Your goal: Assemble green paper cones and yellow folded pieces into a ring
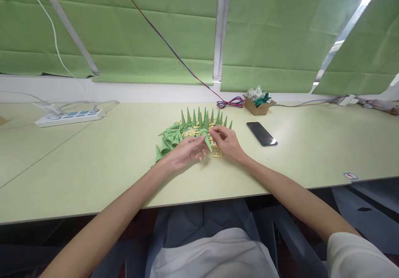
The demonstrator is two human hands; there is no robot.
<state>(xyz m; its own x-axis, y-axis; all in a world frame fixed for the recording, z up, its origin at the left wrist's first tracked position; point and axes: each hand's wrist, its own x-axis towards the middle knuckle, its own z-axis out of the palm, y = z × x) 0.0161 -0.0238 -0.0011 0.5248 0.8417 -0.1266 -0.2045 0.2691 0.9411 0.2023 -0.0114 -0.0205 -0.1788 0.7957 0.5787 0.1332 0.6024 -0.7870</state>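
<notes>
My left hand (186,152) is closed on a green plastic cone (207,142), its tip pointing down and toward me. Close beside the cone's wide end, my right hand (228,143) has its thumb and fingertips pinched; whatever they hold is too small to make out. Behind both hands, several green cones (188,118) stand upright on the table. More green cones (165,146) lie tipped over in a heap to the left, some showing hollow ends. Small yellow plastic pieces (217,155) are scattered among the cones and under my right hand.
A black phone (262,134) lies right of my right hand. Behind it stands a small cardboard box (256,107) with plastic wrap, beside a bundled red and blue cable (232,102). At the far left, a white power strip (71,117) sits on the table (102,174).
</notes>
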